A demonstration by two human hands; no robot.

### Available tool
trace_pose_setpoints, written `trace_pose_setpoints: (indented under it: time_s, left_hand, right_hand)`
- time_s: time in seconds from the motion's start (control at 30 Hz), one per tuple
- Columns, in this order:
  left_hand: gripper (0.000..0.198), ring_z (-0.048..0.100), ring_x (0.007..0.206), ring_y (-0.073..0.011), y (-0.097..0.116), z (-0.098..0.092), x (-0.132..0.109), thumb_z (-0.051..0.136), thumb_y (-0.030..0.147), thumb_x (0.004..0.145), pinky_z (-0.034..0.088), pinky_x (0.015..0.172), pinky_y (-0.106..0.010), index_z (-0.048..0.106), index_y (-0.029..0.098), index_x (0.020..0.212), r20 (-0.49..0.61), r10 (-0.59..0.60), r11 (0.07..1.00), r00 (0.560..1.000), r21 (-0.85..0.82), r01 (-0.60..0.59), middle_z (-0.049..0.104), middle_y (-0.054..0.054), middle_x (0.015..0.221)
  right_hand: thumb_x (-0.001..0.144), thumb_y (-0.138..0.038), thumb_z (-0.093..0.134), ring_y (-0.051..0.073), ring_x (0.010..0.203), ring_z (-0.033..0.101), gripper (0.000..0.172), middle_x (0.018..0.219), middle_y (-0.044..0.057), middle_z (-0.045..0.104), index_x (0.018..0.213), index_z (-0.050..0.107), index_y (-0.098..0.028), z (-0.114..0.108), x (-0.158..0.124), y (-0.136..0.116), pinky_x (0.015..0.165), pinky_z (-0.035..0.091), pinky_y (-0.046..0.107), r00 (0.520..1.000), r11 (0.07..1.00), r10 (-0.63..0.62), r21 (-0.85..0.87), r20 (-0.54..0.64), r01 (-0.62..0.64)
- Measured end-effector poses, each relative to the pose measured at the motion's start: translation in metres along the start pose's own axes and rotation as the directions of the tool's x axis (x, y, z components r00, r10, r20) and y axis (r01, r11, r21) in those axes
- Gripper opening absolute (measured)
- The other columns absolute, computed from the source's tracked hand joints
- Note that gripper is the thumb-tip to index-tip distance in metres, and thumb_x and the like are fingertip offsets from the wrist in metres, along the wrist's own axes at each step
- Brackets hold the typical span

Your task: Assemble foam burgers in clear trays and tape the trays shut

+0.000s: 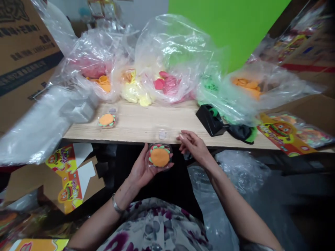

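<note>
My left hand [141, 169] cradles a small clear round tub [160, 157] on its palm and fingers, just below the table edge. Inside the tub lies a burger made of soft modelling clay [159, 157], with an orange top, green and red layers showing at the rim. My right hand [193, 146] hangs open over the table's front edge, fingers loosely curled, holding nothing. Its fingertips are close to a small clear plastic piece [162, 134] on the wood. A second finished clay burger in a tub [106, 120] sits farther left on the table.
A pale wood table [146, 120] holds clear bags of coloured clay [167, 66] along its back. A black tape dispenser [211, 120] stands to the right. Flattened printed cartons [69, 181] lie lower left, bubble wrap [235, 181] lower right, and a large cardboard box [23, 52] upper left.
</note>
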State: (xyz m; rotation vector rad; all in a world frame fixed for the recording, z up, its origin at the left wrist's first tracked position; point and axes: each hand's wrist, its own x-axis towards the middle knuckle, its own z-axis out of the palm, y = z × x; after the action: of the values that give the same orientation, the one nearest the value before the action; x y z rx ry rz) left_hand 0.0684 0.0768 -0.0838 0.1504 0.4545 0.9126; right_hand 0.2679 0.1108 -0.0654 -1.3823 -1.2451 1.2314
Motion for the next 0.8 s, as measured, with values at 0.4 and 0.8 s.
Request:
trace_pose_setpoints:
  time_s: [0.4,0.8]
  left_hand:
    - [0.04,0.065,0.095,-0.0298,-0.006,0.029,0.014,0.047,0.045,0.091,0.048,0.088,-0.054,0.058,0.011,0.108,-0.064,-0.044,0.997,0.997,0.06,0.047,0.067,-0.015,0.101]
    - [0.05,0.064,0.07,-0.0184,-0.02,0.034,0.031,0.034,0.052,0.093,0.052,0.068,-0.034,0.063,0.011,0.095,-0.025,-0.082,0.994,0.996,0.064,0.084,0.069,-0.008,0.081]
  right_hand:
    - [0.081,-0.03,0.064,0.02,0.116,0.053,0.06,0.134,0.009,0.05,0.135,0.039,-0.025,0.004,0.01,-0.019,0.1,0.045,0.037,0.873,0.88,-0.475,0.073,0.109,0.469]
    - [0.086,-0.011,0.051,0.026,0.128,0.046,0.055,0.135,0.009,0.052,0.137,0.04,-0.027,-0.019,-0.037,0.017,0.107,0.038,0.052,0.48,0.388,-0.796,-0.297,0.369,0.873]
